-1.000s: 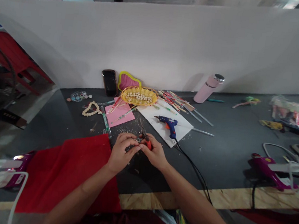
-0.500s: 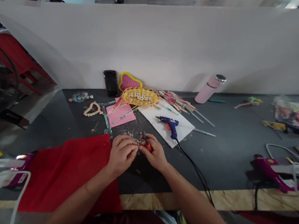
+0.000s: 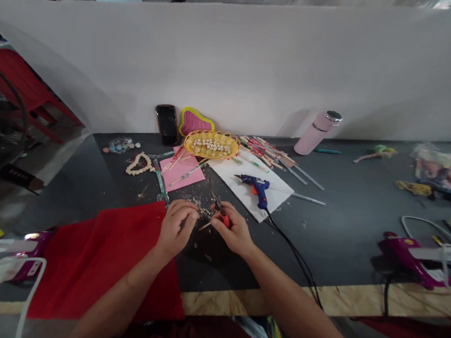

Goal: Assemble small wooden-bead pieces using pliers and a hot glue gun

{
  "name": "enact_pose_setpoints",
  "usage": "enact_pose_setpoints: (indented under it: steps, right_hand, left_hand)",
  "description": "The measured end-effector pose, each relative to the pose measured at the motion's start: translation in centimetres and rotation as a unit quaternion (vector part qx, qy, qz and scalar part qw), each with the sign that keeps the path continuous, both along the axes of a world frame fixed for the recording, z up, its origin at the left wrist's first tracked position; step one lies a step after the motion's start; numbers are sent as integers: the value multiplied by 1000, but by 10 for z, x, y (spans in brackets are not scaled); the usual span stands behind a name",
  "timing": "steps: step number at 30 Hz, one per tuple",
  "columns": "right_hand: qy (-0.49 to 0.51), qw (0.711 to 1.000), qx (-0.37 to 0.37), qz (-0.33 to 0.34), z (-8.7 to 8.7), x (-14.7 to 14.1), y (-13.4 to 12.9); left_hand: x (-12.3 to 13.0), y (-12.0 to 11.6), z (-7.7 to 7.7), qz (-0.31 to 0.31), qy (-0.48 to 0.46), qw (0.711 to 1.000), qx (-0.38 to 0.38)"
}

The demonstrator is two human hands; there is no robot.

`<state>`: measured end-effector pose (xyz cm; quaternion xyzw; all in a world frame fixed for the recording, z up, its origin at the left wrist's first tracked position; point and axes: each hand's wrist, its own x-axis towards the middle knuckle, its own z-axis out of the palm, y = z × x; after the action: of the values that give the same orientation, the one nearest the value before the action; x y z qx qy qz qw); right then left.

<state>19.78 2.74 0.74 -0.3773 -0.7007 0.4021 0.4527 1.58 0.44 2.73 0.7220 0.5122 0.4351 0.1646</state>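
My right hand (image 3: 235, 230) is wrapped round red-handled long-nose pliers (image 3: 215, 194), whose jaws point away from me. A short thin wooden stick (image 3: 205, 226) also sticks out from between that hand's thumb and fingers. My left hand (image 3: 178, 227) is just to the left, apart from the right, with thumb and fingertips pinched together. Whatever it pinches is too small to make out. Small pale crumbs and bits (image 3: 195, 197) are scattered on the dark table beyond both hands. A yellow basket (image 3: 189, 147) holding pale beads stands farther back.
A blue glue gun (image 3: 259, 186) lies on white paper (image 3: 225, 173), its cord running to the front edge. Pink paper (image 3: 192, 179), a beaded heart (image 3: 128, 169), a phone (image 3: 166, 124) and a pink flask (image 3: 314, 136) are at the back. Red cloth (image 3: 104, 264) covers the front left.
My left hand has moved left, away from the right hand. The wooden stick in my right hand now shows, and the pliers have turned slightly.
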Motion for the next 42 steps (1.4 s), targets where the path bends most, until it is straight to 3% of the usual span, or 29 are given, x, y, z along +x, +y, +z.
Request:
enact_pose_setpoints:
  steps: [5, 11, 16, 28, 32, 35, 38, 42]
  right_hand:
    - [5, 1000, -2, 2, -2, -1, 1]
    - [3, 1000, -5, 9, -5, -4, 1]
    - [0, 1000, -5, 5, -9, -6, 0]
    - [6, 1000, -23, 9, -6, -5, -1]
    - [3, 1000, -27, 2, -4, -4, 0]
    - [4, 1000, -25, -10, -3, -4, 1]
    - [3, 1000, -21, -12, -4, -4, 1]
    - [3, 1000, -20, 2, -7, -5, 1]
  left_hand:
    - [2, -2, -11, -19, -25, 999, -16]
    - [12, -5, -9, -46, 14, 999, -2]
    - [17, -2, -7, -21, 44, 999, 19]
    - [12, -2, -2, 19, 0, 998, 57]
    - [0, 4, 5, 79, -22, 995, 52]
    - [-15, 8, 0, 104, -12, 994, 21]
    - [-18, 5, -11, 65, 27, 998, 5]
    - [0, -4, -14, -29, 86, 993, 69]
